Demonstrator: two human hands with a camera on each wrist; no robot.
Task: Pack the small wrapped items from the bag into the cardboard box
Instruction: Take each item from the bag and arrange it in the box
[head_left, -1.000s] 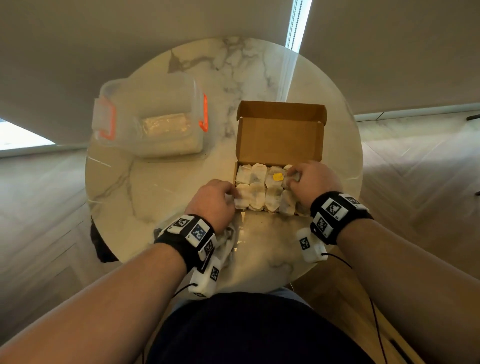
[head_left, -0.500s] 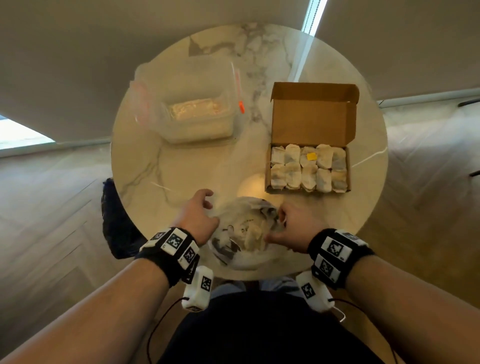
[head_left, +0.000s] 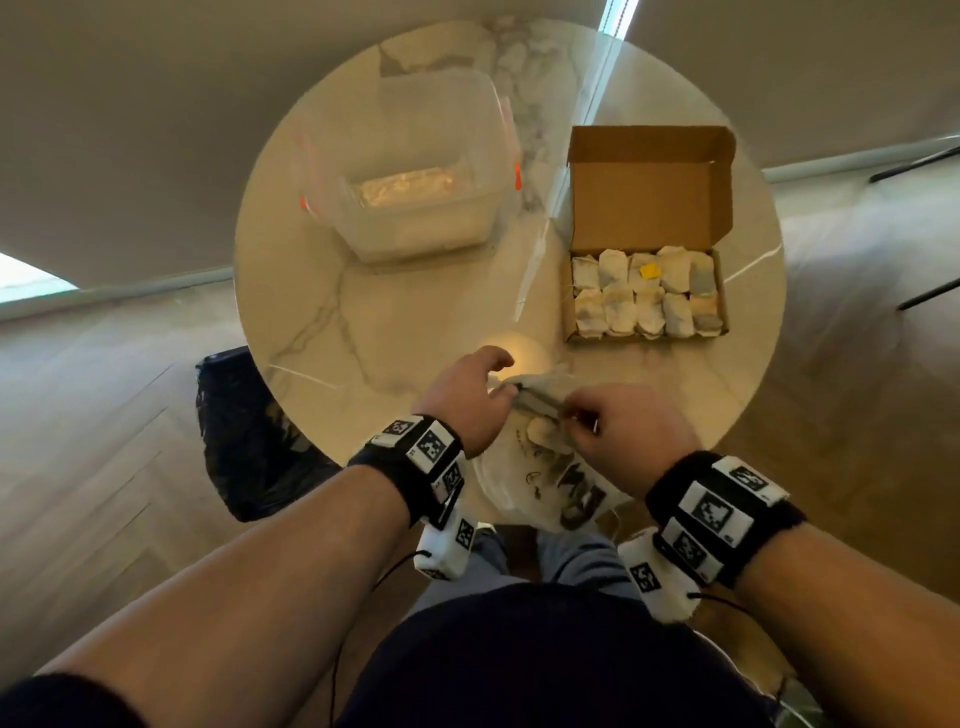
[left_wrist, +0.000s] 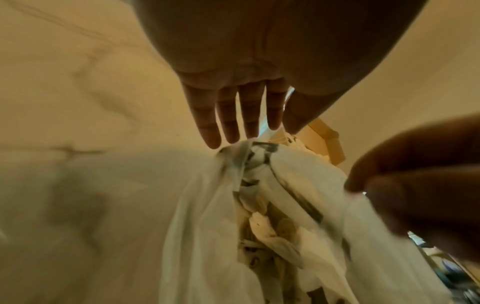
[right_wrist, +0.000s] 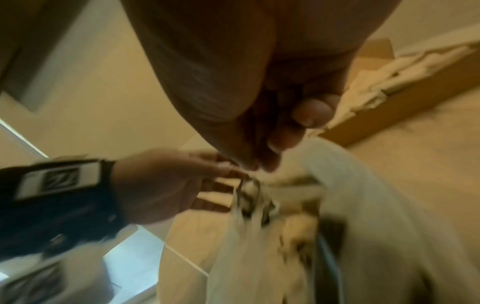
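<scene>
Your right hand (head_left: 631, 431) pinches the rim of the white bag (head_left: 540, 483) at the near table edge; your left hand (head_left: 467, 395), fingers straight, touches its bunched top. You look to be opening the bag: next, spread its mouth and pick an item. Beyond, the cardboard box (head_left: 647, 234) already holds two rows.

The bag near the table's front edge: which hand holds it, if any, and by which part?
The right hand pinches the bag at the rim of its mouth. The left hand only touches the bunched top with straight fingers.
</scene>
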